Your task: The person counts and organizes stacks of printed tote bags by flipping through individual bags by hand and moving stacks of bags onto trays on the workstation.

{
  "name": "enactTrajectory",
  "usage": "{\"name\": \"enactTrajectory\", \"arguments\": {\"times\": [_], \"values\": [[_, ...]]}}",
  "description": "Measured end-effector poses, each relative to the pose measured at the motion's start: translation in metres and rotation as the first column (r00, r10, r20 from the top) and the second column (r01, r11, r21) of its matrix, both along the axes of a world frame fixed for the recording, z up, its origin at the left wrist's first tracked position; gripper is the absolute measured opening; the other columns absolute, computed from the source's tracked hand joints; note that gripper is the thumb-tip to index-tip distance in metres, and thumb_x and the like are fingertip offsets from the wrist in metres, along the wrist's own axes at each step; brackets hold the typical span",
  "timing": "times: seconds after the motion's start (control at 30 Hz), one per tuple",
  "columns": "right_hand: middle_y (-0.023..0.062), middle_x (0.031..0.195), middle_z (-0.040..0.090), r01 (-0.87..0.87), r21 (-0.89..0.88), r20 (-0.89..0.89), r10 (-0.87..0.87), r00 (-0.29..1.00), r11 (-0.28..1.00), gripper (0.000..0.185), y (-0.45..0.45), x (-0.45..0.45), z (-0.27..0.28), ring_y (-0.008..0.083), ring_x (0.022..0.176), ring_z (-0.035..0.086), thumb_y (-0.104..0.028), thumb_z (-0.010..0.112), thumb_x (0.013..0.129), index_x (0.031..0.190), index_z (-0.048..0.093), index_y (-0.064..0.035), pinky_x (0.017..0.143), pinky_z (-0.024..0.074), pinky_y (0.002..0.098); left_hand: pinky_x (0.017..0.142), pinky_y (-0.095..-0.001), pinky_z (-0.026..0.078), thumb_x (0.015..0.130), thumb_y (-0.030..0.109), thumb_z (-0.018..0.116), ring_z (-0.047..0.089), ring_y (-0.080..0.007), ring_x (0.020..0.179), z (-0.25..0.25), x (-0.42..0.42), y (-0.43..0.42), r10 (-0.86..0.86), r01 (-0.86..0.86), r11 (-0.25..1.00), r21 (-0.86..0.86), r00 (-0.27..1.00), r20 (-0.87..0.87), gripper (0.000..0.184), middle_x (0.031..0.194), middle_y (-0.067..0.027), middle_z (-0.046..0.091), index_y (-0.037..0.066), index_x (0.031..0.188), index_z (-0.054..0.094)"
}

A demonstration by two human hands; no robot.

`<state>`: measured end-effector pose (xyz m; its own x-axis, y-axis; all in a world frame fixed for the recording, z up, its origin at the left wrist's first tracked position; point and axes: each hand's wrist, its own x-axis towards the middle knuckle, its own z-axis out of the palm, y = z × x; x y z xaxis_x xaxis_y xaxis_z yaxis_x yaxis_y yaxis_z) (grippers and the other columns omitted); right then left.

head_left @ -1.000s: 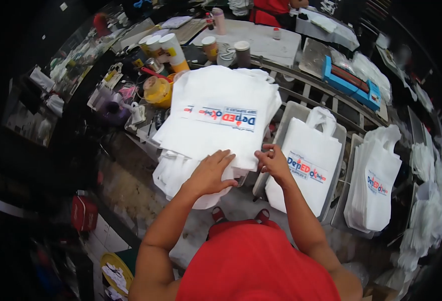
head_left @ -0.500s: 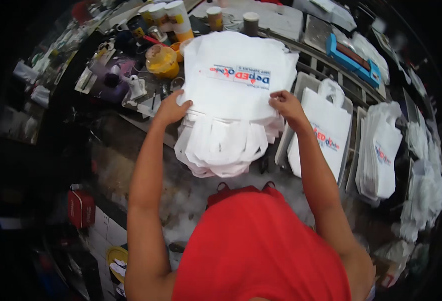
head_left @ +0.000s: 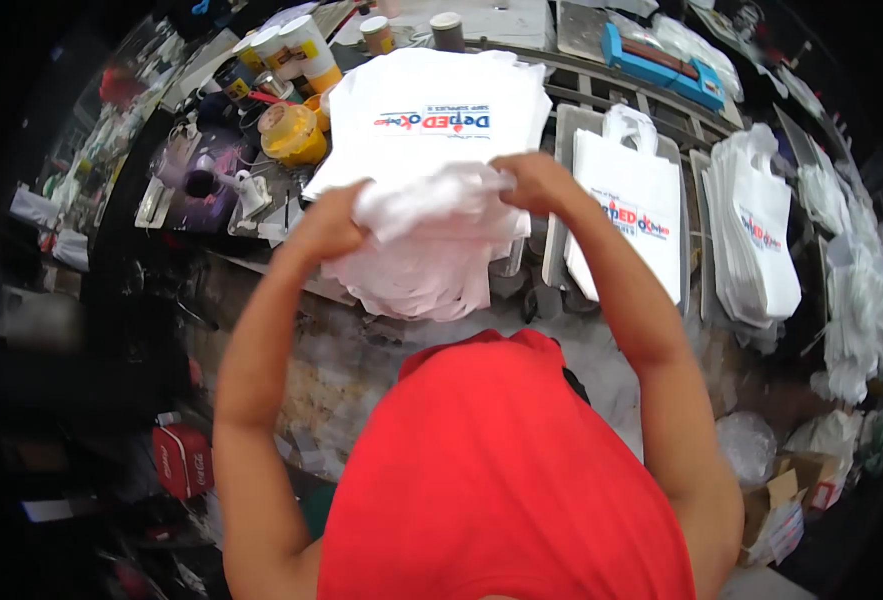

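A stack of white printed bags [head_left: 431, 90] lies in front of me, its red and blue lettering upside down from my side. At the stack's near end my left hand [head_left: 333, 228] grips the left side of the bunched bag material, fingers closed. Opposite it, my right hand [head_left: 533, 184] is closed on the right side of the same bunch. Between the hands the raised white folds [head_left: 431, 200] are smeared by motion. Below them the lower bag layers [head_left: 416, 275] hang toward me over the near edge. How many layers are gripped is hidden.
On the right, more printed bags [head_left: 626, 200] lie on a tray, with another bag pile [head_left: 756, 225] beyond. A yellow tub [head_left: 291, 135] and tall containers [head_left: 311, 55] stand at the back left. A blue device [head_left: 661, 68] sits at the back right. A red bag [head_left: 183, 460] is lower left.
Both hands have moved toward my body from the stack's sides to its handle end. The hanging handle loops are now bunched and raised between them. The view has shifted slightly.
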<state>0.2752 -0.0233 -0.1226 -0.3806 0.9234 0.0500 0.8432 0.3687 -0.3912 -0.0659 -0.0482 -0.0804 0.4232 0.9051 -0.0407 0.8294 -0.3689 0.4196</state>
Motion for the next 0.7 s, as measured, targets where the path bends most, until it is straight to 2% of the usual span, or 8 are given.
{"name": "enactTrajectory", "arguments": {"times": [0.03,0.07,0.2,0.3,0.47,0.53,0.6,0.7], "values": [[0.0175,0.098,0.076,0.018,-0.164,-0.074,-0.03,0.997,0.986,0.048,0.004,0.001,0.02,0.0336,0.088,0.073,-0.019,0.069,0.077,0.124,0.071,-0.0148,0.079,0.0581,0.0402,0.1,-0.0383,0.05,0.076,0.015,0.079,0.067,-0.0316,0.116,0.015,-0.005,0.011,-0.088,0.092,0.995,-0.048,0.993,0.079,0.061,0.124,-0.0186,0.07,0.005,0.133,0.062],[0.0168,0.093,0.076,-0.091,-0.139,-0.147,0.071,0.987,0.986,0.045,0.015,0.005,0.022,0.0317,0.08,0.072,-0.019,0.068,0.077,0.121,0.073,-0.0129,0.073,0.0576,0.0374,0.1,-0.0377,0.05,0.076,0.018,0.08,0.065,-0.0322,0.118,0.028,-0.008,0.021,-0.168,0.183,0.979,-0.084,0.972,0.161,0.06,0.124,-0.0206,0.07,0.003,0.131,0.063],[0.0168,0.097,0.075,-0.109,-0.063,-0.175,0.097,0.98,0.992,0.04,0.026,0.009,0.03,0.0305,0.084,0.071,-0.02,0.07,0.076,0.114,0.075,-0.0087,0.078,0.0563,0.0367,0.097,-0.0352,0.051,0.082,0.025,0.08,0.067,-0.0278,0.111,0.07,-0.01,0.034,-0.242,0.245,0.966,-0.076,0.969,0.044,0.055,0.121,-0.0169,0.072,0.0,0.129,0.063],[0.016,0.104,0.076,-0.09,-0.134,-0.156,0.069,0.985,0.987,0.041,0.017,0.006,0.04,0.0291,0.093,0.071,-0.024,0.075,0.076,0.114,0.075,-0.0073,0.084,0.0554,0.0371,0.088,-0.0277,0.052,0.093,0.035,0.074,0.066,-0.0125,0.1,0.099,-0.016,0.037,-0.066,0.103,0.913,-0.394,0.992,0.107,0.048,0.112,-0.005,0.073,0.001,0.126,0.066],[0.0149,0.108,0.076,-0.044,-0.22,-0.255,-0.014,0.967,0.975,0.045,0.023,0.007,0.009,0.0278,0.097,0.072,-0.028,0.079,0.076,0.116,0.075,-0.0078,0.089,0.0555,0.0374,0.083,-0.024,0.051,0.097,0.038,0.071,0.067,-0.011,0.098,0.101,-0.037,0.052,-0.061,0.046,0.939,-0.34,0.998,-0.031,0.047,0.105,-0.0053,0.073,-0.002,0.122,0.067],[0.0138,0.115,0.075,-0.11,-0.156,-0.265,0.066,0.962,0.982,0.051,0.012,0.009,0.006,0.0296,0.104,0.07,-0.032,0.082,0.076,0.121,0.074,-0.0095,0.092,0.0552,0.0376,0.085,-0.0262,0.052,0.1,0.038,0.066,0.069,-0.0137,0.1,0.118,-0.026,0.035,-0.048,0.117,0.919,-0.376,0.981,0.188,0.045,0.103,-0.0075,0.073,-0.003,0.118,0.068],[0.0129,0.126,0.071,-0.179,-0.237,-0.225,0.126,0.966,0.955,0.064,0.0,0.014,0.01,0.03,0.115,0.066,-0.036,0.084,0.077,0.131,0.067,-0.007,0.098,0.0531,0.0382,0.089,-0.0293,0.053,0.101,0.036,0.065,0.072,-0.0183,0.101,0.12,-0.023,0.042,0.003,0.071,0.937,-0.342,0.978,0.211,0.043,0.104,-0.0087,0.074,-0.004,0.118,0.068],[0.0159,0.121,0.072,-0.204,-0.325,-0.596,-0.032,0.802,0.923,0.058,-0.002,0.036,0.001,0.0232,0.111,0.068,-0.03,0.078,0.086,0.132,0.063,0.003,0.095,0.0541,0.0348,0.094,-0.034,0.055,0.097,0.025,0.071,0.072,-0.0228,0.103,0.105,-0.01,0.048,-0.061,0.021,0.99,0.138,0.956,0.288,0.035,0.111,-0.0129,0.075,-0.001,0.12,0.069]]}}
